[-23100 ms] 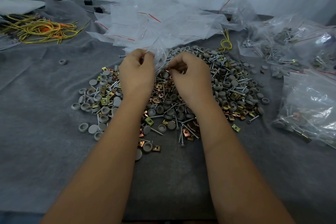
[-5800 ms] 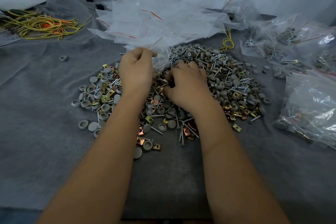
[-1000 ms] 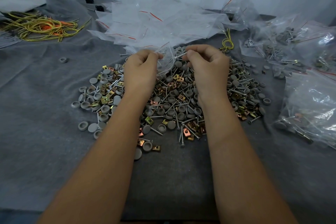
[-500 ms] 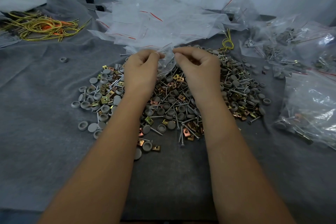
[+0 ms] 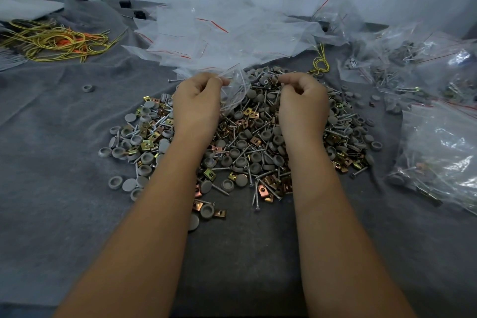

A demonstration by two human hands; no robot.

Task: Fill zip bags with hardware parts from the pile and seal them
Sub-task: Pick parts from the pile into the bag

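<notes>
Above one pile of grey caps, screws and brass clips [image 5: 258, 142]: left hand [image 5: 197, 103] pinches one clear zip bag [image 5: 236, 88]; right hand [image 5: 303, 100] curled, contents unclear.

Two bare forearms, no sleeves, left hand [image 5: 197, 103], right hand [image 5: 303, 103]

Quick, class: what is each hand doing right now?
Left hand: pinching the clear zip bag.
Right hand: fingers curled above the hardware pile; what they hold cannot be told.
</notes>
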